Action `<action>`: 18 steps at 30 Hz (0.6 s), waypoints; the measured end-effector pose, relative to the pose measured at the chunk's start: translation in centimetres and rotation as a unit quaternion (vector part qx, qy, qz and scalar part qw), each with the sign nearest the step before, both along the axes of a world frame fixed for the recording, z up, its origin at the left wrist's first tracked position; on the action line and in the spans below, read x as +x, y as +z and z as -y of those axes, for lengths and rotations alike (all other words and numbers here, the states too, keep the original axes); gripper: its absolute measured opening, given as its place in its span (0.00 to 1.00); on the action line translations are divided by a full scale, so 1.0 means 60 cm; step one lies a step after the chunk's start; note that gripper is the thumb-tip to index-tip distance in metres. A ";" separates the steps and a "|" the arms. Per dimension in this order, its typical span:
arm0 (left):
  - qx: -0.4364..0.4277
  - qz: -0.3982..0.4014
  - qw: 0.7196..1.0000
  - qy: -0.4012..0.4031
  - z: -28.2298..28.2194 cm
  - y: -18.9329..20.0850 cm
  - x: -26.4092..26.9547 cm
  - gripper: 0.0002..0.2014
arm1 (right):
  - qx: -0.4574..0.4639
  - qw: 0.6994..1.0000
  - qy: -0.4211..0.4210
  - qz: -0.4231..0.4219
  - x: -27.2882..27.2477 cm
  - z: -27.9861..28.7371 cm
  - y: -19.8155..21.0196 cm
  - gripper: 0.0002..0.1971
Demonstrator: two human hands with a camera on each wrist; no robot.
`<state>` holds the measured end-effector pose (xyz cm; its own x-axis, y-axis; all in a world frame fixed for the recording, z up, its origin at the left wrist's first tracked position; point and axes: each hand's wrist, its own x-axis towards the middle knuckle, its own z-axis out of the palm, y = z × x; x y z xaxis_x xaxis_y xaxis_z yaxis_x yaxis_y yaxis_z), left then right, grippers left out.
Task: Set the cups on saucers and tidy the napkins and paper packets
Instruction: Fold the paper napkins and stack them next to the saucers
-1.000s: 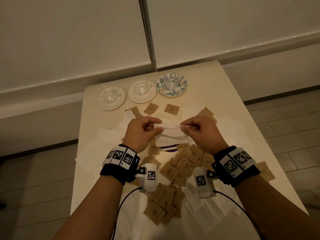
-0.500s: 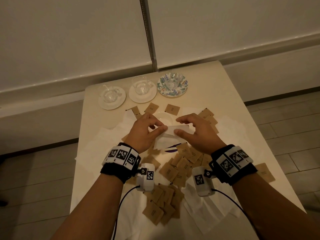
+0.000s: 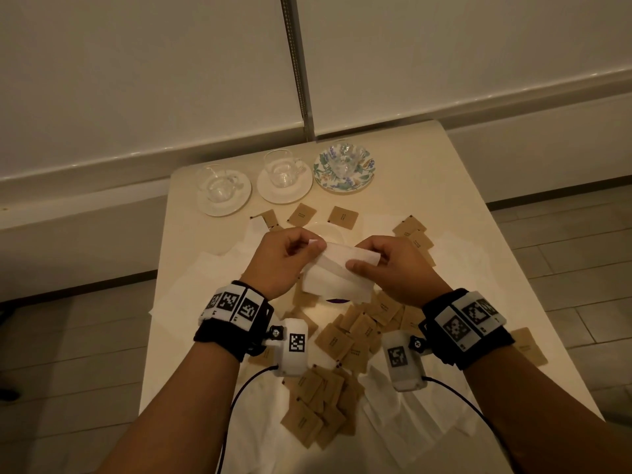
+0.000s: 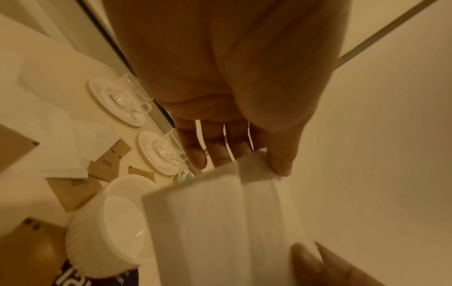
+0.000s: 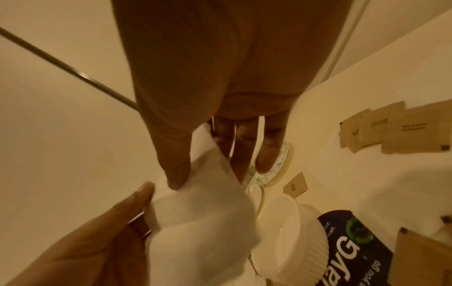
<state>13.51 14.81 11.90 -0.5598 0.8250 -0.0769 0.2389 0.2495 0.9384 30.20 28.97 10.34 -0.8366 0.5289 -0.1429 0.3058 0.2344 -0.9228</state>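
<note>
White tissue napkin (image 3: 337, 280) is off the table (image 3: 455, 186), held mid-air between both hands at frame centre, part-folded. Left hand (image 3: 282, 265) pinches its top-left edge with thumb and curled fingers; right hand (image 3: 398, 268) pinches the top-right edge the same way — both clamped on the napkin, lower half hanging slack.

Cup side looks done: three glass cups sit on saucers (image 3: 224, 193) in a row at 12 o'clock. A white ribbed bowl (image 5: 288, 234) sits directly under the napkin, on top of a dark printed sachet (image 5: 352, 249).

Outstanding: brown paper packets (image 3: 342, 357) scattered from 6 o'clock up to 1 o'clock, loose napkins spread flat at 9, 3 and 6 o'clock.

Risks, my read:
- Tissue is thin — pulling the hands apart while creasing could tear it at a pinch point.
- Slack lower half may fold skewed, so the edges won't line up and it needs redoing.
- Setting it down on the packet pile rather than bare table would leave the fold tilted and springing open.
- A dragging hem or wrist cable (image 3: 239, 388) could sweep packets off the near edge.
</note>
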 end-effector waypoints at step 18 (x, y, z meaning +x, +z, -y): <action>-0.060 0.026 0.997 0.032 -0.029 -0.067 0.000 0.24 | 0.078 0.982 -0.112 0.134 -0.012 -0.104 -0.126 0.07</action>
